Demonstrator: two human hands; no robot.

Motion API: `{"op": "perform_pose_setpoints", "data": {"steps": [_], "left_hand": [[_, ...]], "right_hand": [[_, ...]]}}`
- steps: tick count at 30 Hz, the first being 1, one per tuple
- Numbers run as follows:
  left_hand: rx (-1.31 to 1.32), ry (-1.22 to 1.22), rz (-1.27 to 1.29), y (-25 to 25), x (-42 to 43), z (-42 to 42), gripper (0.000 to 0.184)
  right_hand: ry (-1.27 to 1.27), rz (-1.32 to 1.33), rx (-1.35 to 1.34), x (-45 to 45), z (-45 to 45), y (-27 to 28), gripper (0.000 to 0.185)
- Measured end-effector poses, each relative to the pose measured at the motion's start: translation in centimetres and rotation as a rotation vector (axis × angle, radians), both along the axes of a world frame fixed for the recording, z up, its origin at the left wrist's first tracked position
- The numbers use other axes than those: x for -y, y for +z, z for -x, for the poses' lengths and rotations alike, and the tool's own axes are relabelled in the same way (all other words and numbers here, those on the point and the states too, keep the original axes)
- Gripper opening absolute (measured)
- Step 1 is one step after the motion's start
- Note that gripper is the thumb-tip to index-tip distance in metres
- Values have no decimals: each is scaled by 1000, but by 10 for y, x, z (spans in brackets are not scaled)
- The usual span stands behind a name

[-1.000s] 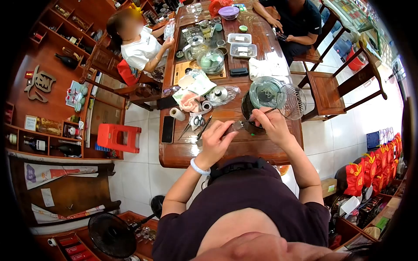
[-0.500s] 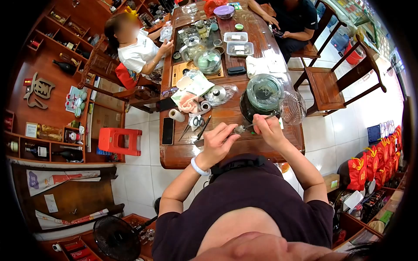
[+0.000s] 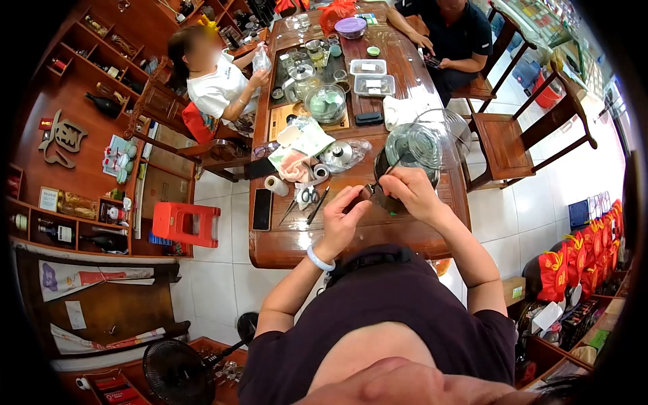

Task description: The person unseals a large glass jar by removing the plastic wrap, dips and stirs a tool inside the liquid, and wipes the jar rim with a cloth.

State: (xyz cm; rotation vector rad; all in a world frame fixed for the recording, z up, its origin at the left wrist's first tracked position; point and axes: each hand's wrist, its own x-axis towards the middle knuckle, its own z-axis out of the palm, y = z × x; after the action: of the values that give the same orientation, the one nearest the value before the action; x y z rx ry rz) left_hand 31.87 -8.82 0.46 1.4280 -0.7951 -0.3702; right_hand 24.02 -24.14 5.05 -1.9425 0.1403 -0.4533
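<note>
Near the front edge of the wooden table [image 3: 290,244], my left hand [image 3: 343,214] pinches a small dark object [image 3: 365,193] too small to name. Close to its right, my right hand [image 3: 410,192] is closed round a thin metal tool [image 3: 391,165], whose tip meets the small object. Just beyond my right hand stands a glass bowl [image 3: 422,145] on a dark round base, with a wire basket [image 3: 457,131] at its right. Black scissors [image 3: 310,195], a black pen [image 3: 318,206] and a phone [image 3: 262,209] lie left of my left hand.
A pot lid [image 3: 339,152], cloths [image 3: 307,138] and a white roll [image 3: 275,185] lie mid-table. One person [image 3: 219,84] sits at the far left, another [image 3: 455,47] at the far right. A red stool [image 3: 185,224] stands left; wooden chairs [image 3: 506,142] stand right.
My right hand has tilted the thin tool more upright over the bowl. The wire basket shows farther back. The seated person at the left has raised the clear plastic bag.
</note>
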Motion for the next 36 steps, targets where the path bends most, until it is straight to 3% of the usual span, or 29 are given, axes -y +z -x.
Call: {"op": "perform_pose_setpoints", "data": {"steps": [1,3,4,6,9,10,12,14,18,20,22,24,26,27,28,31,36], "left_hand": [[8,5,7,-2,0,-2,18],[-528,-168,113,-4,-1,-7,22],[-522,-161,116,-3,1,-9,22],[-701,-326,366,-2,7,-11,30],[-719,-378,446,-5,13,-11,34],[-733,-377,477,-7,15,-9,33],[-735,-392,493,-6,17,-7,35],[-679,-363,325,0,16,-8,34],[-607,-163,306,0,10,-26,29],[-643,68,219,-16,-2,-45,23],[-668,63,155,-40,-19,-60,23],[-703,69,85,-73,-30,-65,24],[-893,238,-121,-112,-37,-67,18],[-979,187,-161,-144,-52,-74,15],[-989,190,-167,-160,-56,-71,15],[-1430,235,-87,-204,-73,-65,18],[-1546,313,-96,-236,-80,-43,16]], "right_hand": [[26,33,-30,5,0,-2,25],[8,-12,-53,5,4,-4,23],[-15,-66,-86,5,6,-6,22],[13,-99,-128,1,8,-24,24],[157,-203,-124,-21,17,-48,35],[174,-132,-258,-26,21,-48,31],[188,-567,-344,-39,25,-56,27],[112,-553,-288,-44,29,-61,25],[-9,-339,-247,-39,36,-77,21],[-24,-293,-187,-36,41,-80,20],[-192,24,-74,-33,45,-89,21],[-204,129,-116,-29,53,-98,22],[-191,232,-222,-23,62,-96,23],[-175,278,-302,-20,67,-94,24],[-171,273,-314,-15,72,-94,24],[-81,567,-508,-4,82,-88,27],[-22,660,-568,-2,86,-78,31]]}}
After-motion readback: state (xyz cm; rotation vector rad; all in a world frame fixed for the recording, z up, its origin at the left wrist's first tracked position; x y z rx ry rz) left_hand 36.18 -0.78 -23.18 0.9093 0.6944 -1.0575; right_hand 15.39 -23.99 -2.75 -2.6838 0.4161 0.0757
